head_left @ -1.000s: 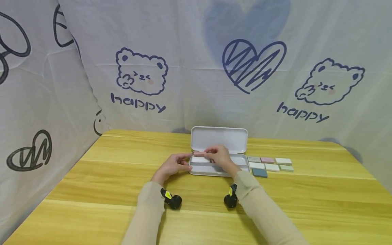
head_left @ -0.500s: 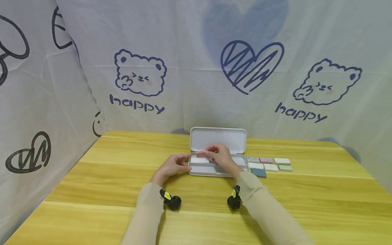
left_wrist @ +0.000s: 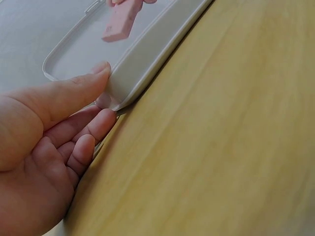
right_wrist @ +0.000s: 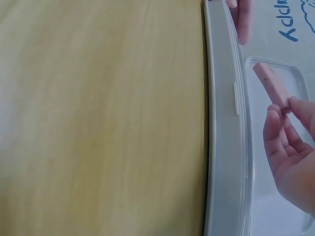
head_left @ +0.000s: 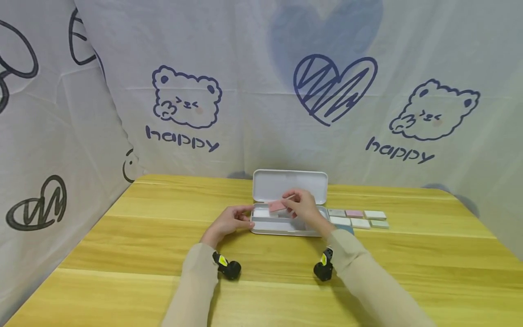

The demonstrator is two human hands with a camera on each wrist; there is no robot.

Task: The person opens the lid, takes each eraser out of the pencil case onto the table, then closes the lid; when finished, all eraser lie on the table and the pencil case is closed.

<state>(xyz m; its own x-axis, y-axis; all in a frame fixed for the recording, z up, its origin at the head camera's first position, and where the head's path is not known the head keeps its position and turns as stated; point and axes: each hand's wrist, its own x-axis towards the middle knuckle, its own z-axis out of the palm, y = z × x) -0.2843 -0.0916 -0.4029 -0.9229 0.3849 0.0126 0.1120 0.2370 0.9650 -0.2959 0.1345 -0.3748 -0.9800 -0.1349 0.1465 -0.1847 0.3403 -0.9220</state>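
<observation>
On the table stands a white pencil case [head_left: 286, 225], its lid [head_left: 278, 184] tipped up at the back. My right hand [head_left: 304, 208] pinches one end of a pink eraser [head_left: 277, 206] between thumb and fingers, over the case's rear compartment. The right wrist view shows the eraser [right_wrist: 271, 86] slanting out from the fingertips. A white block [head_left: 260, 212] lies at the left of that compartment, partly covered by the eraser. At the case's left end, my left hand [head_left: 230, 220] grips the corner; in the left wrist view the thumb [left_wrist: 93, 78] lies over the rim.
Right of the case lie two rows of small blocks, among them a pink one [head_left: 354, 213], a white one [head_left: 375, 215] and a pale green one [head_left: 380, 224]. A blue block [head_left: 347, 228] is partly behind the right sleeve. A printed cloth [head_left: 253, 122] hangs behind the table.
My right hand has lifted the pink eraser from the rear of the case and moved it right, turning it to face up more. The left hand stays at the corner.
</observation>
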